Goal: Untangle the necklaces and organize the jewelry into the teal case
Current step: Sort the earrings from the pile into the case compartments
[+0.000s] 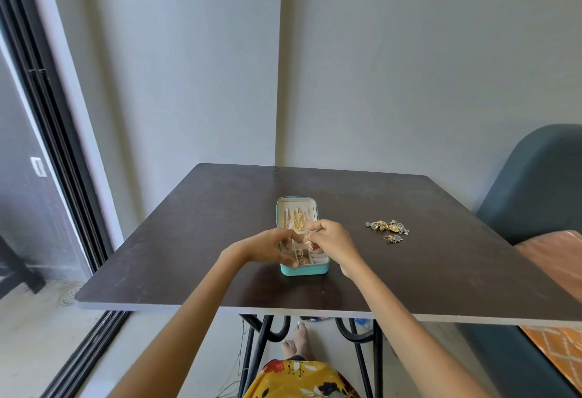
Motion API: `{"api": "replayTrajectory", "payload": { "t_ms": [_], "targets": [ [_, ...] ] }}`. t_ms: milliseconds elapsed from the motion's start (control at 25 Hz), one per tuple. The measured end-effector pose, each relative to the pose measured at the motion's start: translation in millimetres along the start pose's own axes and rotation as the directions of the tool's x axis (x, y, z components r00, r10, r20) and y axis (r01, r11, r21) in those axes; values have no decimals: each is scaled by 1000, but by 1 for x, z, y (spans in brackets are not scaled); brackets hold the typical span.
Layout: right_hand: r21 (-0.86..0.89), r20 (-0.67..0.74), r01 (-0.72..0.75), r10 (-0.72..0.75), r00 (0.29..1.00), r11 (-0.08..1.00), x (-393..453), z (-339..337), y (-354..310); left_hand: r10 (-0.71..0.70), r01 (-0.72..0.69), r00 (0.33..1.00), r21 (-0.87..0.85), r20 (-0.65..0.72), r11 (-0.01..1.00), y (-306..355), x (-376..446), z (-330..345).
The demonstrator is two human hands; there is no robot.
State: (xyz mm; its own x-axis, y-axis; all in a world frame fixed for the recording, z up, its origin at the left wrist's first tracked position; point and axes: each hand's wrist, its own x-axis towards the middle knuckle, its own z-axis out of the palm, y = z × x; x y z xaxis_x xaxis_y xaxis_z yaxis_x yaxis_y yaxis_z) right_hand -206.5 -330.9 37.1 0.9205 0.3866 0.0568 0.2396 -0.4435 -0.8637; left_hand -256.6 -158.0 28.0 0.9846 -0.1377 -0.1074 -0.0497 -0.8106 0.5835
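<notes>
Dark table, open teal case, left hand gripping it, right hand fingers pinching a pink-gold piece.

A home, by the look of it: a dark brown wooden counter in a plain grey-walled corner, a teal upholstered chair at three o'clock, a black-framed sliding door at nine o'clock.

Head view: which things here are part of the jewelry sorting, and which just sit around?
Job: teal case, open; chains in its lid; small rose-gold piece pinched by right hand; left hand on case; loose earrings.
Around: table, teal chair, orange cloth.
</notes>
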Motion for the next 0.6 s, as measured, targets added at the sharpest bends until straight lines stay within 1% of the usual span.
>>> {"api": "replayTrajectory", "payload": {
  "t_ms": [80,200,480,600],
  "targets": [
    [-114,30,-14,17,999,993,1,-4,-4,36,-35,999,36,-15,999,1,1,2],
    [-266,76,-27,49,996,963,0,-3,-4,42,-41,999,54,-24,998,3,0,4],
    [-384,48,28,-10,999,923,0,4,-2,33,-29,997,67,-65,997,3,-1,5],
    [-364,25,26,-18,1000,931,0,-1,-1,31,-24,996,82,-83,996,4,-1,4]
  ]
}}
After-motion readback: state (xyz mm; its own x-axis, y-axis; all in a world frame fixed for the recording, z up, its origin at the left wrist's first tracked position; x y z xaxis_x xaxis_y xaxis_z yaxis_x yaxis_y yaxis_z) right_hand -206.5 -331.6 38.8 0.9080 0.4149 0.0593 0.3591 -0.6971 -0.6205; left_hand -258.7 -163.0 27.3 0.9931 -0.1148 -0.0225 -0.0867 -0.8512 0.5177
